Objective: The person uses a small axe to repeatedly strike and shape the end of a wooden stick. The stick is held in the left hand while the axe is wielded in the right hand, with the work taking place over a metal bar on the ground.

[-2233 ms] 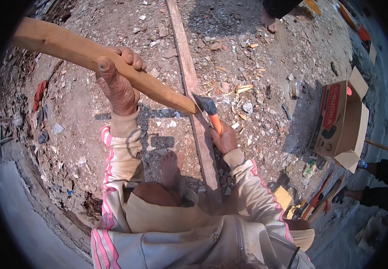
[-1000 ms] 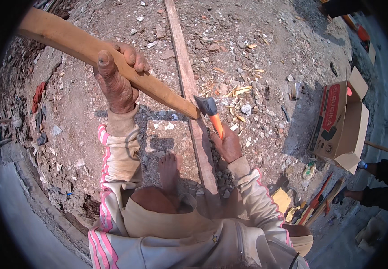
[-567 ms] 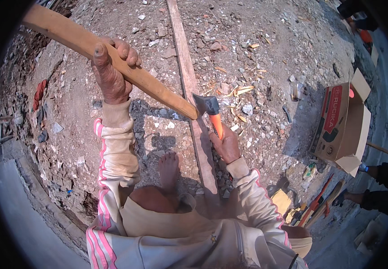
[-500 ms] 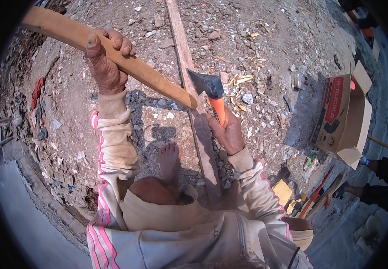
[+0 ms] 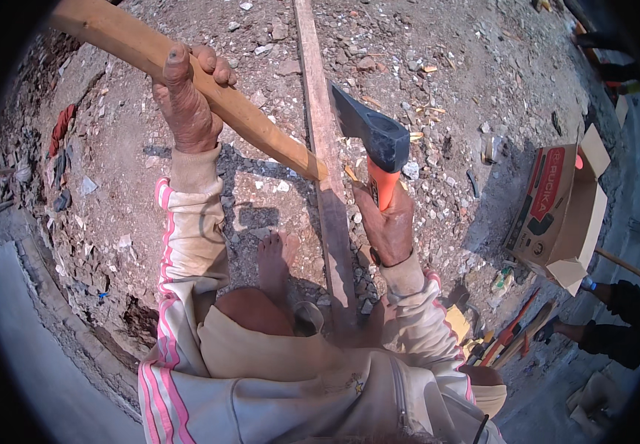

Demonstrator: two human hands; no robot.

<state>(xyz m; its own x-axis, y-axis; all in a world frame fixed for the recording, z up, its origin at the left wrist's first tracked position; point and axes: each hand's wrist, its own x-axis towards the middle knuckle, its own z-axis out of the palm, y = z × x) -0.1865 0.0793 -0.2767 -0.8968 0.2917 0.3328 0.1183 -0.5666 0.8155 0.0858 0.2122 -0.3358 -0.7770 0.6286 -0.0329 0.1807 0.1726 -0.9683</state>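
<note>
My left hand point(image 5: 188, 100) is wrapped around a thick, squared wooden beam point(image 5: 261, 133), thumb on top, holding it slanted from the upper left. Its pointed near end rests on or just above a long, narrow wooden plank point(image 5: 327, 140) lying on the ground. In my right hand point(image 5: 390, 226) is a hatchet point(image 5: 386, 140) with a black head and an orange handle. The blade is raised, pointing up and left, apart from the beam's tip. Most of the handle is hidden by my fingers.
Rubble and wood chips point(image 5: 427, 111) cover the ground. An opened cardboard box point(image 5: 556, 207) stands at the right, with another person's legs point(image 5: 615, 311) beyond it. Long-handled tools point(image 5: 512, 337) lie at lower right. My bare foot point(image 5: 275, 255) is beside the plank.
The hatchet has risen and its head has swung closer to me, moving slightly right. My left hand and the beam have shifted a little to the right in view.
</note>
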